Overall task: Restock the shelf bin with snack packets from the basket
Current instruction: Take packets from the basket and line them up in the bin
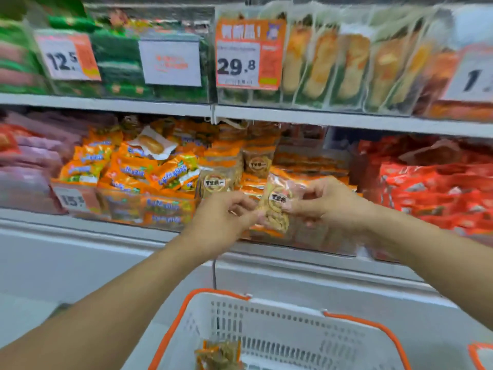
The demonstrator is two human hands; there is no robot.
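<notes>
1. A clear snack packet (pixel 276 206) with a round label is held up in front of the shelf bin (pixel 301 236), both hands on it.
2. The left hand (pixel 224 217) pinches the packet's left edge, fingers curled.
3. The right hand (pixel 328 201) pinches its upper right side between thumb and fingertips.
4. Behind it, the bin holds more like packets (pixel 257 162), standing upright among orange wrappers.
5. Below, a white basket (pixel 280 324) with orange handles holds one more packet (pixel 220 355) near its left wall.
6. Left of the bin lie orange candy bags (pixel 138 169); to its right, red bags (pixel 432 188).
7. On the shelf above hangs a 29.8 price tag (pixel 248 56).
</notes>
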